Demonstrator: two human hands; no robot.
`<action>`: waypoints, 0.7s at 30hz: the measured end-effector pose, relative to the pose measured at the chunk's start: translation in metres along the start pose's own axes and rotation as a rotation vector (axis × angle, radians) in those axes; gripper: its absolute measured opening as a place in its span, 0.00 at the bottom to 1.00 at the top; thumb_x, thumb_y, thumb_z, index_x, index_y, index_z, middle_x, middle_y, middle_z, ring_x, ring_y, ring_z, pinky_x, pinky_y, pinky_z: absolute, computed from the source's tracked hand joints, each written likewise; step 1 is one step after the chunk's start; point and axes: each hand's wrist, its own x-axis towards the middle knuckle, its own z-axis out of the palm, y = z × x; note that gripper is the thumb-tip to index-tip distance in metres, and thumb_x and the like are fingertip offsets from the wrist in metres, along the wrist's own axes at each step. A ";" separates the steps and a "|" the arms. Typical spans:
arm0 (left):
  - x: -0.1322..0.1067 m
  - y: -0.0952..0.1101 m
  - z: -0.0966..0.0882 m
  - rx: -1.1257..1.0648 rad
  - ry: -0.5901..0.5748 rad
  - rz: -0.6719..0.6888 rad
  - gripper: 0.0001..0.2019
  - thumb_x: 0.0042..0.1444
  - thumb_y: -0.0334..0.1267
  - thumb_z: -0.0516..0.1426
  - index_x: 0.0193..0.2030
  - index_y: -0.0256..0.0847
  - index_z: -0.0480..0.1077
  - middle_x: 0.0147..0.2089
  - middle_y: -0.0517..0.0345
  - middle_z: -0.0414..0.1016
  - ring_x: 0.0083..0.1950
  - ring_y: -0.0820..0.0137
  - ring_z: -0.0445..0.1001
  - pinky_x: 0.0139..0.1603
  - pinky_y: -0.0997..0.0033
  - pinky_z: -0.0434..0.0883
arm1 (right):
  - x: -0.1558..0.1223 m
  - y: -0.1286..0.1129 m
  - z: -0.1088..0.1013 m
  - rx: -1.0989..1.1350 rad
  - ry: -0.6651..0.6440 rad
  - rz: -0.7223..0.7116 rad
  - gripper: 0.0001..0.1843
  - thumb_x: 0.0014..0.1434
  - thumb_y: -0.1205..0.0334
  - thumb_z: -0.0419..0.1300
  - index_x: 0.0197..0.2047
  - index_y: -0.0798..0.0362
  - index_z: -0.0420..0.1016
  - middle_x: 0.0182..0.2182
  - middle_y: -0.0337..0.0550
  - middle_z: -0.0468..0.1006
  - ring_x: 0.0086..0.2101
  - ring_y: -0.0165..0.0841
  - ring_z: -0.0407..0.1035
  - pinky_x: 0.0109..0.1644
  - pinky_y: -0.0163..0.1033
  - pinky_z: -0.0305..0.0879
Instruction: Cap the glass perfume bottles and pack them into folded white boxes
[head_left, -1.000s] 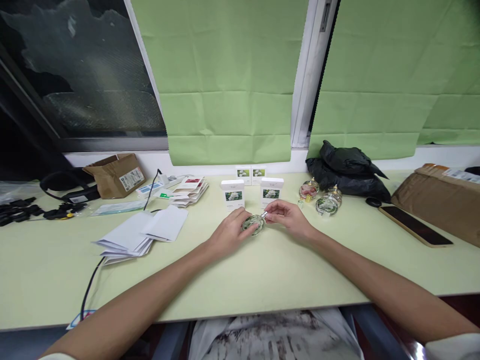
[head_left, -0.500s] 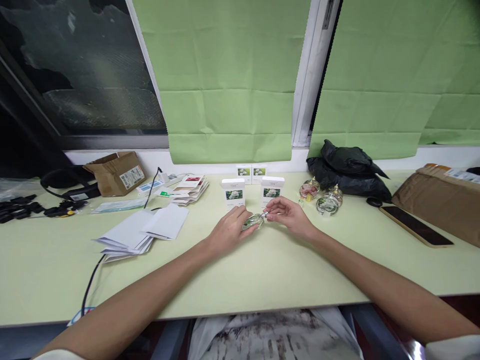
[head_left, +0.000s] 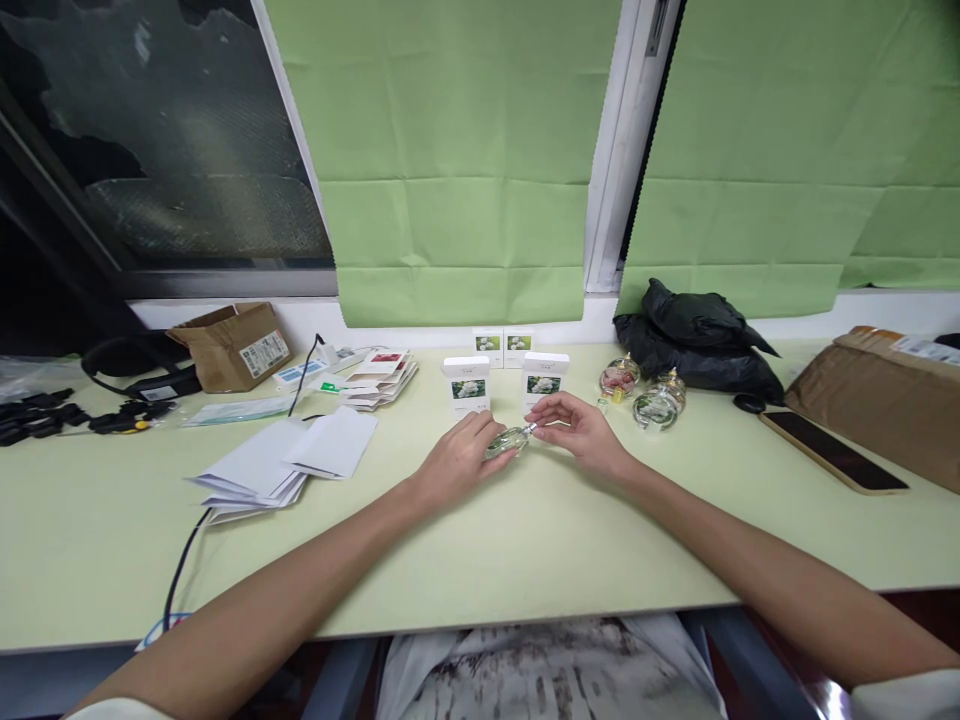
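Note:
A clear glass perfume bottle (head_left: 506, 441) lies tilted sideways, its neck toward the right. My left hand (head_left: 461, 450) is closed around its body. At the neck, the fingertips of my right hand (head_left: 577, 430) pinch the small silvery top (head_left: 529, 428); whether that part is a cap or a sprayer I cannot tell. Just behind my hands stand two white boxes with flower pictures, the left box (head_left: 467, 384) and the right box (head_left: 545, 377). Several round ornate bottles are to the right, among them a pink one (head_left: 619, 378) and a clear one (head_left: 655, 408).
Folded white papers (head_left: 277, 460) and a stack of flat cartons (head_left: 375, 382) lie left. An open cardboard box (head_left: 231, 348) is behind them. A black plastic bag (head_left: 694, 340), a phone (head_left: 832, 452) and a brown parcel (head_left: 885, 395) occupy the right. Two small white boxes (head_left: 503, 346) stand against the wall.
Almost nothing differs. Both hands keep the same hold on the perfume bottle, with only a very slight shift of my right fingers at its top.

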 end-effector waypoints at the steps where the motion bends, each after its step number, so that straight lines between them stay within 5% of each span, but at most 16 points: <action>1: 0.000 0.000 0.000 -0.001 0.002 0.000 0.13 0.72 0.49 0.54 0.50 0.41 0.71 0.45 0.50 0.74 0.47 0.59 0.74 0.46 0.61 0.71 | 0.000 0.000 0.000 -0.005 0.002 -0.003 0.20 0.56 0.53 0.75 0.49 0.47 0.79 0.48 0.47 0.82 0.48 0.40 0.76 0.56 0.50 0.74; 21: -0.005 0.000 0.004 -0.070 -0.019 -0.135 0.13 0.73 0.49 0.54 0.56 0.44 0.67 0.49 0.52 0.78 0.48 0.61 0.79 0.45 0.64 0.73 | 0.000 -0.002 -0.001 -0.029 0.036 -0.037 0.21 0.57 0.55 0.74 0.50 0.46 0.73 0.38 0.40 0.83 0.46 0.41 0.79 0.55 0.49 0.74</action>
